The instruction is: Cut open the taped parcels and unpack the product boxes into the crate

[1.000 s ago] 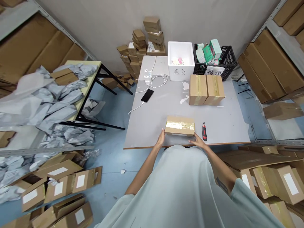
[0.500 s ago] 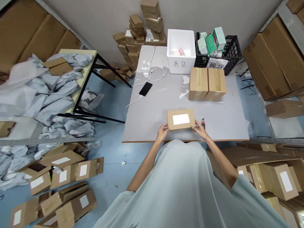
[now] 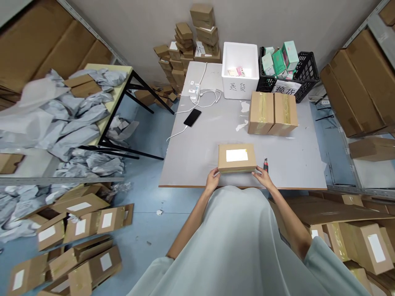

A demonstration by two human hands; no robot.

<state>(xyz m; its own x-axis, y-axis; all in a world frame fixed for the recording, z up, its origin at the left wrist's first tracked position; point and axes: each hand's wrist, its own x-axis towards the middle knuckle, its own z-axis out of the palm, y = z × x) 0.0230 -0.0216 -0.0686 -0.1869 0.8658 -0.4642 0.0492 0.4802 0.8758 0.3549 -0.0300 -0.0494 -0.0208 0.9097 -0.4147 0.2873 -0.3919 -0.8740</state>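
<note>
A small cardboard box (image 3: 226, 165) with a white label on top rests near the table's front edge, its long side facing me. My left hand (image 3: 212, 179) has its fingers at the box's near left corner. On the near right corner sit the fingertips and thumb of my right hand (image 3: 263, 177). Both hands grip the box lightly by its ends. A red and black box cutter (image 3: 266, 165) lies just beyond my right hand. Two taped cardboard boxes (image 3: 261, 113) stand side by side farther back on the table.
A white foam bin (image 3: 240, 88) and a black crate (image 3: 304, 84) of green and white cartons stand at the back. A black phone (image 3: 192, 118) and white cables lie at left. Grey mailing bags (image 3: 77, 111) cover a side table. Labelled boxes (image 3: 89, 267) crowd the floor.
The small box has turned slightly and now lies straighter to the table edge. Both hands stay at its near corners. The whole view has shifted a little.
</note>
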